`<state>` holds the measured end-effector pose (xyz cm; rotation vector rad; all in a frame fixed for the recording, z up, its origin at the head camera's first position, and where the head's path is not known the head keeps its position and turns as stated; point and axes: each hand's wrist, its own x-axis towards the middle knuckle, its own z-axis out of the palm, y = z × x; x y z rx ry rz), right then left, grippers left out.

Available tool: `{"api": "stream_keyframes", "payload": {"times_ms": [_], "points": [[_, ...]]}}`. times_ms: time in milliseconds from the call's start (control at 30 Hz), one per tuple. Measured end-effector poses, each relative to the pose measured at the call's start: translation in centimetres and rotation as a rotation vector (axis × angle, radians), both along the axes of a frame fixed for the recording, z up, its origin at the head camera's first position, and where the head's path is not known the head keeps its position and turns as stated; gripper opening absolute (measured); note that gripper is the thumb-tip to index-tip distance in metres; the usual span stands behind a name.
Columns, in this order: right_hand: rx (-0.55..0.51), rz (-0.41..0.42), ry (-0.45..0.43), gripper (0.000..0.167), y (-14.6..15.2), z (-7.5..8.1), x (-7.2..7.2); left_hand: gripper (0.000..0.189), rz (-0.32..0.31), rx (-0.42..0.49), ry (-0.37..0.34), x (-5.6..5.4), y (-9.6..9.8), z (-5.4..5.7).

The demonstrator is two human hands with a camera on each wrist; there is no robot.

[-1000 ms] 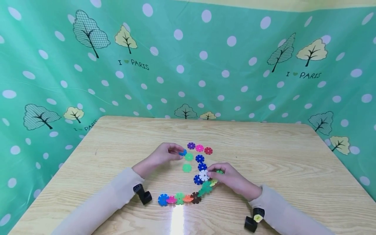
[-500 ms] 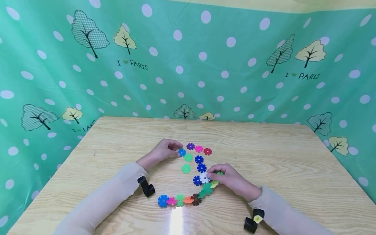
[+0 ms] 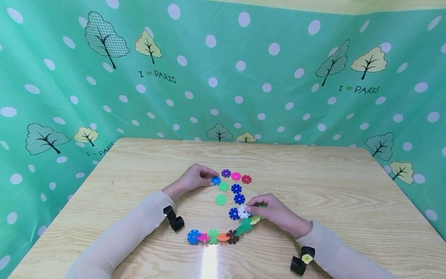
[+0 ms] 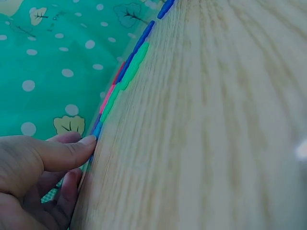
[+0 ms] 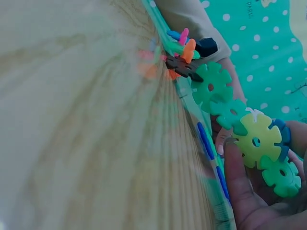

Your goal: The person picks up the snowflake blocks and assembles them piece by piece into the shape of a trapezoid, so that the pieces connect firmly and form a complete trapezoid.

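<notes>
In the head view my left hand [image 3: 196, 177] has its thumb and a finger on opposite edges of a light blue snowflake disc [image 3: 216, 181] lying on the table. The left wrist view shows the thumb tip right at that disc's rim. My right hand [image 3: 273, 211] grips one end of a chain of slotted snowflake discs, near a white disc [image 3: 243, 212]. A yellow disc [image 5: 259, 140] and a green disc [image 5: 282, 176] show by the fingers in the right wrist view. The chain runs left past a brown disc [image 3: 232, 236] to a blue end disc [image 3: 193, 237].
Loose discs lie flat around the middle of the wooden table [image 3: 139, 155]: purple [image 3: 226, 173], pink [image 3: 236, 176], red [image 3: 246, 179], two light green [image 3: 221, 200] and several dark blue [image 3: 239, 198]. A green dotted cloth [image 3: 195, 97] hangs behind.
The light blue disc, partly covered by my left fingers before, now shows flatter and more fully. My left hand has shifted slightly up. In my right hand the white disc has moved slightly toward me.
</notes>
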<state>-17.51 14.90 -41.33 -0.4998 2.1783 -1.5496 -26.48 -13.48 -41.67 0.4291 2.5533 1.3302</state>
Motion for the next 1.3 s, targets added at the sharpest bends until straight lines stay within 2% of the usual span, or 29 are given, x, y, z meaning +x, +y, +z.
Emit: {"api": "stream_keyframes", "payload": {"times_ms": [300,533,700,833,933,1167,1300], "points": [[-0.011,0.07,0.006,0.024,0.5,0.0,-0.2,0.035,-0.007,0.033,-0.006,0.0,-0.2,-0.3],[-0.012,0.078,0.0,0.024,0.8,-0.3,-0.3,0.035,-0.015,0.088,-0.034,0.1,-0.5,-0.4],[-0.039,0.093,0.002,0.025,0.9,0.0,-0.3,0.03,0.021,0.095,-0.055,0.7,-0.9,-0.2],[-0.053,0.098,0.009,0.025,0.9,0.2,-0.2,0.025,0.045,0.111,-0.088,1.6,-0.8,0.1],[-0.057,0.095,0.011,0.024,0.9,0.2,-0.2,0.022,0.029,0.145,-0.104,2.7,-0.4,0.6],[-0.052,0.076,-0.001,0.025,0.9,0.1,-0.2,0.016,-0.107,0.201,-0.057,5.8,1.4,1.8],[-0.039,0.064,-0.009,0.026,0.9,0.0,-0.3,0.013,-0.144,0.197,-0.009,7.2,2.6,2.2]]}}
